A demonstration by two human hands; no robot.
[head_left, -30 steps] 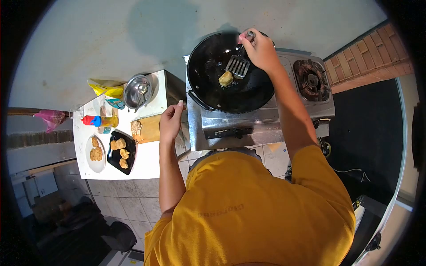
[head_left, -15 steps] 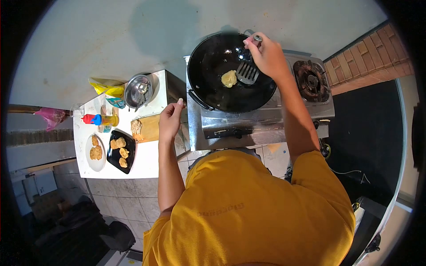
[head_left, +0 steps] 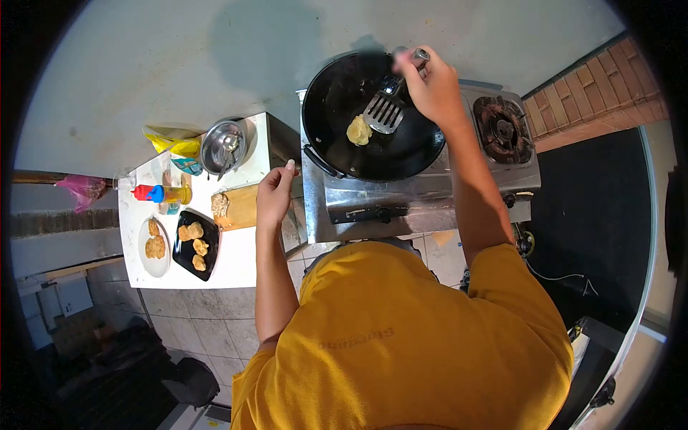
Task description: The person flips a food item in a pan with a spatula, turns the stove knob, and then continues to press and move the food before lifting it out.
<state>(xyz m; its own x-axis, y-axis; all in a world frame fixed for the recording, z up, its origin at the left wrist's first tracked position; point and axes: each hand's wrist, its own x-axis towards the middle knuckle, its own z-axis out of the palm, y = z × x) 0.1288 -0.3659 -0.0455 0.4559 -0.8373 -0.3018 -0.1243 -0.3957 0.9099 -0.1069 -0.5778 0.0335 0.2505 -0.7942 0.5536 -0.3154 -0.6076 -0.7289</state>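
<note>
My right hand [head_left: 433,87] is closed around the handle of a slotted metal spatula [head_left: 384,113]. The spatula's blade is down inside a large black wok [head_left: 337,154], by the right side of a pale, lumpy piece of battered food [head_left: 359,131]; they look in contact or nearly so. Left of the wok, my left hand [head_left: 276,195] hangs near the stove's edge, its fingers curled in and the thumb laid along them. No object shows in it. The wok's side handle [head_left: 324,162] is close to that hand, apart from it.
On the stove [head_left: 423,190], a bare burner [head_left: 503,131] lies to the right. A white table [head_left: 236,269] at left bears a black plate [head_left: 188,269] and white plate [head_left: 155,269] with fried pieces, a steel bowl [head_left: 212,152], squeeze bottles [head_left: 175,194] and a cutting board [head_left: 242,206].
The spatula blade has moved left in the wok, and the food piece has shifted slightly left with it. The right hand's grip has tilted. My left hand stays in place.
</note>
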